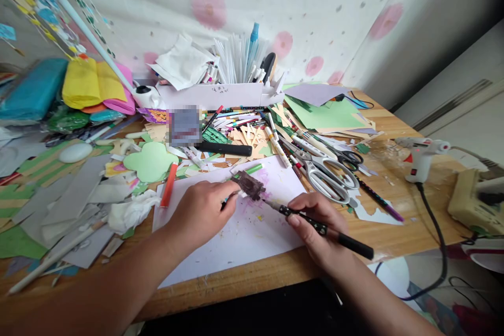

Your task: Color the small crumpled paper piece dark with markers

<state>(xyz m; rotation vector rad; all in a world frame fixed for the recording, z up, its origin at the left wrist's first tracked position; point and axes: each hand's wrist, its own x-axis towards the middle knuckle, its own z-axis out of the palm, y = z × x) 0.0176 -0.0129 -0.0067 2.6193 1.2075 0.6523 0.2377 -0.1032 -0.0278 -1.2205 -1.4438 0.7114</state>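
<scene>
My right hand (317, 220) is closed round a black patterned marker (303, 215). Its tip points left and touches, or nearly touches, a small dark brown cut-out (252, 185). Pinched between the fingers of my left hand (210, 205), that cut-out is held just above a white sheet of paper (236, 241) with purple and yellow smudges. A small dark and white bit shows under my left fingers, too hidden to name. A red-orange marker (169, 185) lies left of my left hand.
Silver scissors (331, 173), loose markers and paper strips (248, 139) crowd the area behind the sheet. Paper scraps (79, 194) cover the left side. On the right stands a white glue gun (423, 157), its cord hanging over the table edge. A white box (212, 95) holds pens and clear sticks.
</scene>
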